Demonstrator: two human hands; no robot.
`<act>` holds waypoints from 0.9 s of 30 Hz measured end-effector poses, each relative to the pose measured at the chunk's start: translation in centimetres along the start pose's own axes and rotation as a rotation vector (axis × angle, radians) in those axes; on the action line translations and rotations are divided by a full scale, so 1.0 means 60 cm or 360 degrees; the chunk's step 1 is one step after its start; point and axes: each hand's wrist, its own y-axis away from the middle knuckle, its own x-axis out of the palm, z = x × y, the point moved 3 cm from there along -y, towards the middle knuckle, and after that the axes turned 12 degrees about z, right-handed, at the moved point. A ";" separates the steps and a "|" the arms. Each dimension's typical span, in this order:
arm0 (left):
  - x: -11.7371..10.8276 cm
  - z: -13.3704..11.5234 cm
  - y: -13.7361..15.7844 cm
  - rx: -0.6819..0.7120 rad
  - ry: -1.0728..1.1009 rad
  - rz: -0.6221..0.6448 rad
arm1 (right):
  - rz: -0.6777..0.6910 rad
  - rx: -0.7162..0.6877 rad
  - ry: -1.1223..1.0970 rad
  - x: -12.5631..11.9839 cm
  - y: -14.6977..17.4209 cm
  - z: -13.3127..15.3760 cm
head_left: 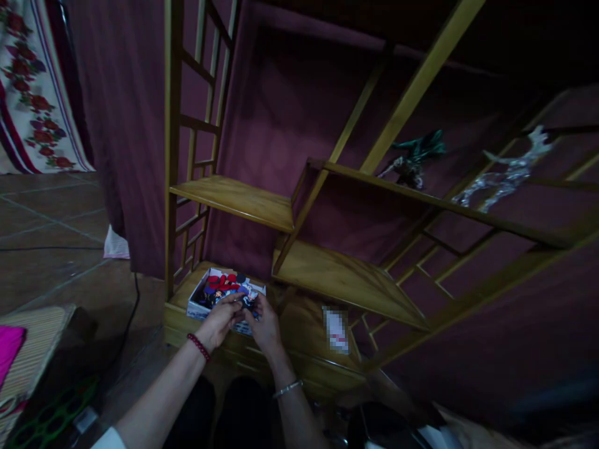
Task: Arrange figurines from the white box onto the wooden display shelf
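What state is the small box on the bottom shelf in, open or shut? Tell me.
Open: the small box has no lid on, and red and dark items show inside.

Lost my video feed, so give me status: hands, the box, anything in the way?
Left hand and right hand both on a small dark item at the box, grip unclear. Box on bottom shelf. Nothing blocking.

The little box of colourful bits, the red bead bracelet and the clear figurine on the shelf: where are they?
Box (199, 304): head view, on its left white wall.
Red bead bracelet (199, 347): head view, on the beads at the left wrist.
Clear figurine (503, 178): head view, on its body.
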 end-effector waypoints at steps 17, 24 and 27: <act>0.134 0.015 0.063 0.0077 -0.0118 0.0182 | -0.0078 -0.0150 -0.0069 -0.116 0.080 0.088; 0.184 0.008 0.058 0.0144 -0.0189 0.0287 | -0.0239 -0.0169 -0.0080 -0.164 0.083 0.105; 0.202 0.002 0.051 0.0189 -0.0223 0.0339 | -0.0295 -0.0193 -0.0041 -0.186 0.080 0.113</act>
